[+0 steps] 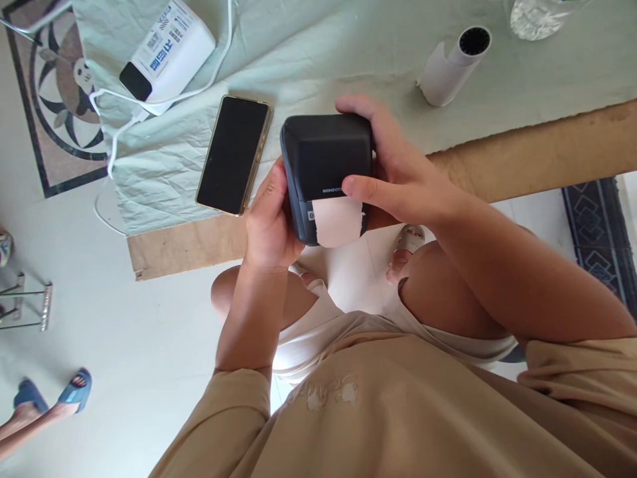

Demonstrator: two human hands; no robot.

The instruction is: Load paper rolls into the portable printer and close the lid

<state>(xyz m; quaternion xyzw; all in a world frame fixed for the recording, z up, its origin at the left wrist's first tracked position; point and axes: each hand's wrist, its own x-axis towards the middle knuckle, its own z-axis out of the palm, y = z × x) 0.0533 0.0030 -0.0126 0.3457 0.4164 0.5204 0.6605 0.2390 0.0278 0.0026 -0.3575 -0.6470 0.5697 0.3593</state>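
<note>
Between my two hands is a black label printer [328, 153] marked NIIMBOT, raised near the front edge of the table. A strip of pale label paper [339, 222] sticks out of its slot toward me. My left hand [273, 219] grips the printer's left side, its fingers partly hidden underneath. At the right side, my right hand [398, 169] holds the body with the thumb on the top near the lettering and a finger at the far corner. Just left of the printer, a smartphone [233, 154] with a dark screen lies on the cloth.
A green cloth [318, 60] covers the table, with a brown board edge [542, 149] along the front. A white box-shaped device [186, 50] with a white cable [223, 63] sits back left. A paper roll [450, 70] stands at right, near a clear container [535, 16]. Another person's slippered foot [74, 392] shows lower left.
</note>
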